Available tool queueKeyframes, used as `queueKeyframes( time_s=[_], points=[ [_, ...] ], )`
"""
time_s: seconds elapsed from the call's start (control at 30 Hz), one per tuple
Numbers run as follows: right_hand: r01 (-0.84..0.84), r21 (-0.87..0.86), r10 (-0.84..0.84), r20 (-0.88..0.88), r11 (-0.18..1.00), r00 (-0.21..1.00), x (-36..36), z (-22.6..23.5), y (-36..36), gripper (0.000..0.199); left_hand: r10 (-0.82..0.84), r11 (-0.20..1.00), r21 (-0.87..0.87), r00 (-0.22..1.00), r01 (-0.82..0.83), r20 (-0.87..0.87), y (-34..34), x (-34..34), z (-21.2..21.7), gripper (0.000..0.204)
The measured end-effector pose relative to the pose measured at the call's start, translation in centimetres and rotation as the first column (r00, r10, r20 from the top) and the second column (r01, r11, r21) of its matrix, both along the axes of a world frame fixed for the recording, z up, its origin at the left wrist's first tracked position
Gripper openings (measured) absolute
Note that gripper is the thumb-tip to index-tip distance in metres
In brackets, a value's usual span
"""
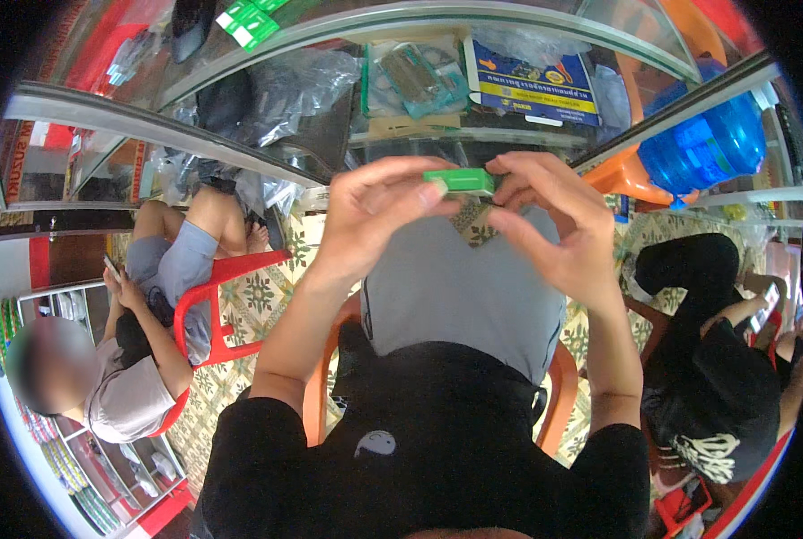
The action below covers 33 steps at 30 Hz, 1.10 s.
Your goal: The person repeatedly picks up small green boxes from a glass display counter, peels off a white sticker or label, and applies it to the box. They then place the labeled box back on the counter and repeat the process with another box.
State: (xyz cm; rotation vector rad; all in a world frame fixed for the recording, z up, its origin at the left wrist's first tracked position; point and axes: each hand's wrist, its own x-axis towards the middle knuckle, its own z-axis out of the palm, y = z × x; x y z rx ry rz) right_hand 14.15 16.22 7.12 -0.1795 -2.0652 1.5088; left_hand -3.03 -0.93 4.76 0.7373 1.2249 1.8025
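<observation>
A small green box (455, 181) with a pale end is held up above my lap. My left hand (375, 214) is closed on its left part, the thumb pressed against the near side and the fingers behind. My right hand (563, 208) is at the box's right end, its curved fingers at or very near that end. Its thumb stands apart, lower down, and I see nothing gripped in it. Whether those fingertips touch the box, I cannot tell.
Ahead is a glass display case (401, 135) holding an open green box (415, 81), a blue-yellow box (536, 85) and plastic bags (307, 90). Several green boxes (249, 24) lie on top. A large blue water bottle (707, 148) stands right. People sit left (136, 377) and right (707, 386).
</observation>
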Motion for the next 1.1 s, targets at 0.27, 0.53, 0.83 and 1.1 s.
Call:
queueKeyframes(
  time_s=[0.27,0.53,0.83,1.1],
  points=[
    [-0.056,-0.483,0.091,0.049,0.874,0.995,-0.2,-1.0,0.1,0.038,-0.018,0.996,0.084,0.985,0.033,-0.174,0.3,-0.2,-1.1,0.030],
    [-0.114,-0.333,0.117,-0.012,0.936,0.993,-0.2,-1.6,0.2,0.045,-0.071,0.992,0.087,0.969,0.094,-0.237,-0.1,-0.1,-0.6,0.041],
    [-0.035,-0.047,0.037,0.031,0.998,0.999,-0.6,-1.8,-0.2,0.048,0.140,0.988,0.062,0.640,-0.143,-0.755,-0.7,-4.4,2.6,0.046],
    [0.040,0.009,-0.041,0.066,0.999,0.997,0.2,-2.2,0.7,0.034,0.394,0.748,0.390,-0.114,-0.537,-0.912,-0.9,-16.5,6.9,0.034]
  ],
)
